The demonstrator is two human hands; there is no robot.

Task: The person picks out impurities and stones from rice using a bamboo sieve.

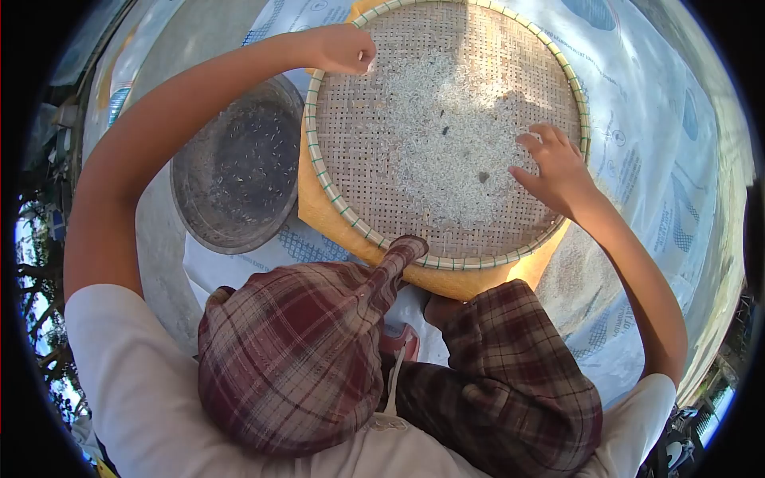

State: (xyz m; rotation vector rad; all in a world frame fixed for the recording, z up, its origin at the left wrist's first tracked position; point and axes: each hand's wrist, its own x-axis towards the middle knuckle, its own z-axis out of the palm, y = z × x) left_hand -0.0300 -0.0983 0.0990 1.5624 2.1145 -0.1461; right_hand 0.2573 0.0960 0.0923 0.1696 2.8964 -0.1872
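Observation:
A round woven tray [351, 167] with a green-stitched rim holds a spread of pale grains [446, 151] with a few dark bits among them. Over the tray's upper left edge is my left hand [348, 49], its fingers curled closed; whatever it holds, if anything, is hidden. At the right side of the grains hovers my right hand [552, 166], thumb and fingers apart, with nothing seen between them. A dark lump [484, 177] lies on the grains just left of my right thumb.
Left of the tray stands a dark round metal basin [239, 171] with scattered grains inside. A yellow-orange sheet [319, 199] lies beneath the tray. Printed white sacks [645, 159] cover the ground, with a grain pile [578, 275] at the right. My plaid-covered legs [295, 350] are near the tray's front edge.

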